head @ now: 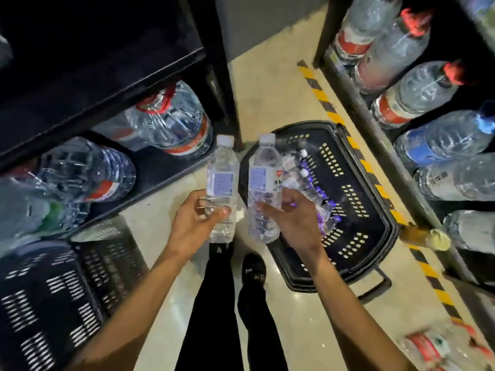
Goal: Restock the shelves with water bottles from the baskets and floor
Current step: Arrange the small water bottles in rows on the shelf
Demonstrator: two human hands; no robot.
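Left hand grips left bottle low on body, fingers curled round it. Right hand clamps right bottle same way. Both small water bottles upright, caps up, side by side over floor beside black basket. One per hand likely so two go to shelf together. Remaining bottles in basket partly hidden behind right hand; count unclear. Large jugs on left shelf blurred. Second basket cut off, contents unseen.

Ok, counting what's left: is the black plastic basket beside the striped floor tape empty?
Not empty: small clear white-capped water bottles lie inside the black plastic basket, partly behind the right hand.
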